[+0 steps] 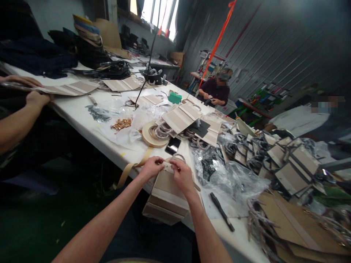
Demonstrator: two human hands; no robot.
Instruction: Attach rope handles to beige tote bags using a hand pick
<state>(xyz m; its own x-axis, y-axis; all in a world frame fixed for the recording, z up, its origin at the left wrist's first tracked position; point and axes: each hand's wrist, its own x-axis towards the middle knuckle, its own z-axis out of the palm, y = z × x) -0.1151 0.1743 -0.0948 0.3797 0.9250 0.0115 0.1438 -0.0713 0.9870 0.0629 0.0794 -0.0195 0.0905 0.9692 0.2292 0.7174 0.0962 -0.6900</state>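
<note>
A beige bag panel lies at the table's near edge, its lower part hanging over the edge. My left hand is closed at the panel's upper left edge, fingertips pinched together. Close beside it, my right hand pinches at the same upper edge; anything small between the fingertips is too small to make out. A wrapped ring-like handle shows just behind my right fingers. Left of my left hand, a strip of tan tape hangs off the edge from a roll. A black phone lies behind the hands.
A black-handled tool lies right of my right arm. Plastic bags with black parts, gold-coloured pieces and stacked panels cover the table. Another person's hands hold panels at left; another person sits across.
</note>
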